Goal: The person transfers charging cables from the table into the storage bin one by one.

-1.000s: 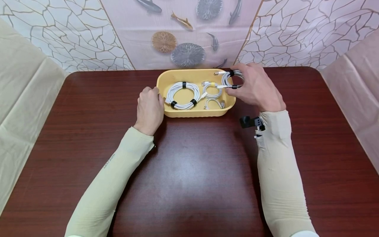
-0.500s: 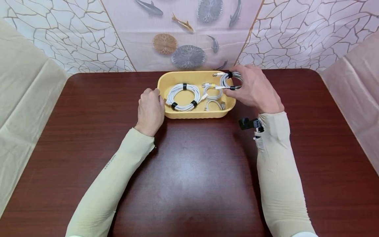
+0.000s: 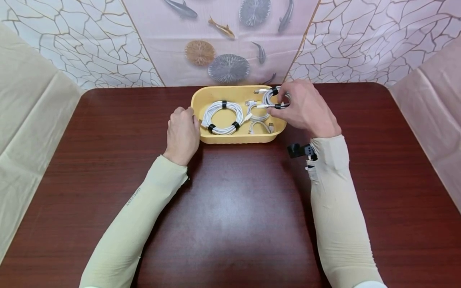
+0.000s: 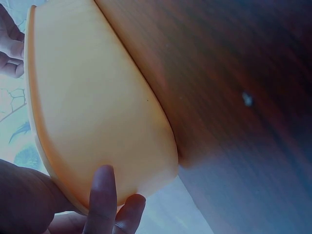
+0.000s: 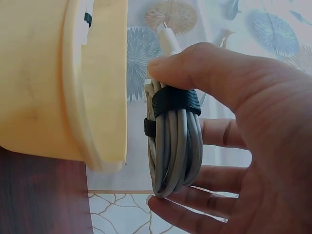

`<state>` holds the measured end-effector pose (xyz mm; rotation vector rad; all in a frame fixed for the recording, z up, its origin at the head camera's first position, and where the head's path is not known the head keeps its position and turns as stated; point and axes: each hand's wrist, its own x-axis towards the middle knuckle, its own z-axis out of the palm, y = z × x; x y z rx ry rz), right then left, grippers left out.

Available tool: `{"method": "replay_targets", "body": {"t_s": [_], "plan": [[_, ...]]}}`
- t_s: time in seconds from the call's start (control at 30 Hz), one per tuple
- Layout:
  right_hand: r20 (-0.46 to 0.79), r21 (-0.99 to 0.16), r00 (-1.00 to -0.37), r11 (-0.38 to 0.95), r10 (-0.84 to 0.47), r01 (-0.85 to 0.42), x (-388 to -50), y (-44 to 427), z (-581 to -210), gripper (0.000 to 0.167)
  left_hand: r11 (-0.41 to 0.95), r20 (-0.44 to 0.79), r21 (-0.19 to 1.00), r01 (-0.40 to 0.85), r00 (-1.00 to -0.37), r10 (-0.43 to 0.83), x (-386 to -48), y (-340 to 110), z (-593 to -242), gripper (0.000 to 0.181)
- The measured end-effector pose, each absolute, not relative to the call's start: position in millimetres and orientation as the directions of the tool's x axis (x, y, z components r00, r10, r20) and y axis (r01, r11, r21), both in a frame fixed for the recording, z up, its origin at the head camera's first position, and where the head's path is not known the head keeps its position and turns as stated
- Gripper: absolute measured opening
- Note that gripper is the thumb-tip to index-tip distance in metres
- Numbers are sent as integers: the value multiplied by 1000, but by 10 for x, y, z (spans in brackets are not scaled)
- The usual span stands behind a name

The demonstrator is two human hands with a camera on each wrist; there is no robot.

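Note:
A yellow plastic bin stands near the table's far edge. My left hand grips its left end; in the left wrist view, fingers lie against the outer wall and the thumb side is at the rim. Above the bin's right end, my right hand pinches a coiled grey USB cable bound with black straps. The right wrist view shows this cable beside the bin wall, with the thumb near its white plug. Inside the bin lie a large white coiled cable, a smaller coil and a short cable.
The dark wooden table extends in front of the bin and to both sides. Behind it hangs a patterned cloth backdrop, close to the bin. Pale cloth side panels border the table.
My right hand has shifted slightly left with the coiled USB cable, further over the bin. The left hand stays on the bin's left end.

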<state>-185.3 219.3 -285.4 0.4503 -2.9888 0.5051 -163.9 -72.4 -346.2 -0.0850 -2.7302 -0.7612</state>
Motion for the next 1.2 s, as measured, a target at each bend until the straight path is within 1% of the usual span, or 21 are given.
{"method": "replay_targets", "body": {"t_s": [0.13,0.27,0.9,1.2], "plan": [[173,-293,-935,890,-310,-349,-1860,2164,-2873,30,859,304,493,136,-952,-24,-1642,-727,-3462,22],[195,-292,-926,882,-324,-370,-1866,2137,-2884,29,858,305,495,138,-952,-23,-1646,-727,-3459,22],[215,-270,-918,884,-332,-383,-1858,2072,-2906,32,856,295,501,129,-955,-28,-1641,-724,-3461,22],[232,-284,-914,876,-332,-390,-1869,2043,-2919,35,858,299,497,133,-954,-26,-1641,-723,-3455,23]]}}
